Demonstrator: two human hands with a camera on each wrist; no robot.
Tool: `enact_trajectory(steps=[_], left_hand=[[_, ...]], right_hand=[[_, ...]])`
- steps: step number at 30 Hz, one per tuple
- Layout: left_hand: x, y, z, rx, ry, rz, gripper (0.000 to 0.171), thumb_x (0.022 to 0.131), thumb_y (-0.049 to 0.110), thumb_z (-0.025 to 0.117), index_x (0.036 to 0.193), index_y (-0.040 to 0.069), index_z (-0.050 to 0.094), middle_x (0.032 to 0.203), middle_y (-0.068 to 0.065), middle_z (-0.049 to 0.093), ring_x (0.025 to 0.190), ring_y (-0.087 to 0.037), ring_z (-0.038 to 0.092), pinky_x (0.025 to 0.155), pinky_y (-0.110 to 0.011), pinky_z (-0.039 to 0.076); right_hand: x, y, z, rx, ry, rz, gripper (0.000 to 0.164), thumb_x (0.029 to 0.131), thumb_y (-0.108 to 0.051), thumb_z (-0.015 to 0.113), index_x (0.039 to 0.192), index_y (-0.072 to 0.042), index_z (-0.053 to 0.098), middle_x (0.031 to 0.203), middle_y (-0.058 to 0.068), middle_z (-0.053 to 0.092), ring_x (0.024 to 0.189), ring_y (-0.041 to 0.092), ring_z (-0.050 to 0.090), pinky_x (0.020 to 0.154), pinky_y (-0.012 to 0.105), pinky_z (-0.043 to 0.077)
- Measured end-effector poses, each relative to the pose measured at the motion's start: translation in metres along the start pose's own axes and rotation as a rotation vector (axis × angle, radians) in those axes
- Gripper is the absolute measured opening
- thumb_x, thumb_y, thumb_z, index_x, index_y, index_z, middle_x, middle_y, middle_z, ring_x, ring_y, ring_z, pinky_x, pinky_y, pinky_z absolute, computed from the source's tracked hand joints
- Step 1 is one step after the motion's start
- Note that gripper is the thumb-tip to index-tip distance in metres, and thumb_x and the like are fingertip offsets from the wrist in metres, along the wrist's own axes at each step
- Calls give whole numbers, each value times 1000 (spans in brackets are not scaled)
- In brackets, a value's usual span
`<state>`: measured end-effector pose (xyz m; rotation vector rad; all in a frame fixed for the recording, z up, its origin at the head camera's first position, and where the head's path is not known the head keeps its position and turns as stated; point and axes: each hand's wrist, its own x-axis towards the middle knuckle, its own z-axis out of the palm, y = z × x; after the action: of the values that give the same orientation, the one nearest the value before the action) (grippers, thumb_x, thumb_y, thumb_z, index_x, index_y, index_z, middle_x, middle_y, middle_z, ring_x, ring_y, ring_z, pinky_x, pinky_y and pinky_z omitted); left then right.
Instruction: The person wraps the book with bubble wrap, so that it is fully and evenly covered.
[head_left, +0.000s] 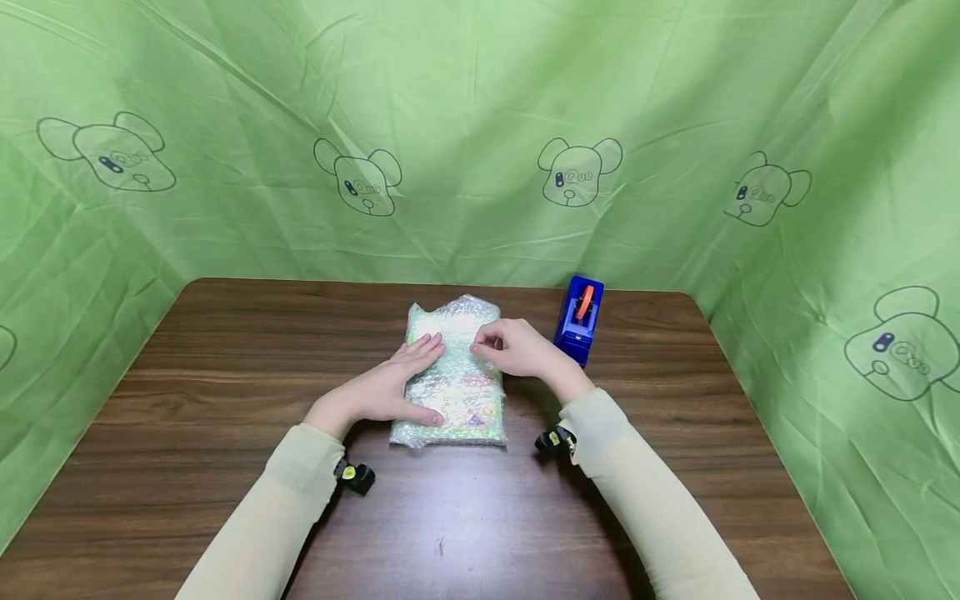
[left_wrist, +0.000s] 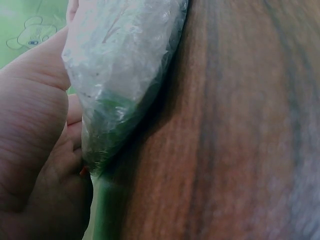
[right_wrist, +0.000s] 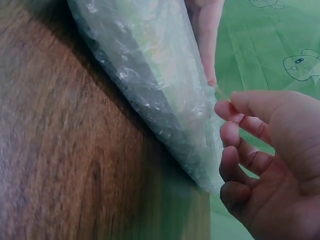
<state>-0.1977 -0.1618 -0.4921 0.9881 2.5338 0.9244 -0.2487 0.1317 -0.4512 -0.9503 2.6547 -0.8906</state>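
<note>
A bubble-wrapped packet (head_left: 455,375) lies flat on the brown wooden table (head_left: 225,400), near the middle and toward its far edge. The left hand (head_left: 393,387) rests flat on the packet's left part with fingers straight and thumb along its near left side, while the right hand (head_left: 513,348) hovers at the packet's right edge with its fingers curled and fingertips pinched together on the wrap. A blue tape dispenser (head_left: 579,319) with an orange part stands just beyond the right hand, close to the far edge.
</note>
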Motion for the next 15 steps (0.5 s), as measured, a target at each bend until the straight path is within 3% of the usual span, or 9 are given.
enact_trajectory(steps=[6,15], left_hand=[[1,-1,0,6,-1,2,123,88,63,87,175,8,21,184,-8,7,170,-27,2,137,-52,5],[1,-1,-1,5,-2,6,123,87,63,87,175,8,21,184,-7,7,170,-27,2,137,-53,5]], right_hand=[[3,0,3,-14,-20,25,20,108,-21,69,91,-15,77,69,-10,61,60,6,50,66,29,48],[4,2,6,-14,-1,62,22,106,-22,69,84,-18,71,71,-8,62,62,8,53,67,29,49]])
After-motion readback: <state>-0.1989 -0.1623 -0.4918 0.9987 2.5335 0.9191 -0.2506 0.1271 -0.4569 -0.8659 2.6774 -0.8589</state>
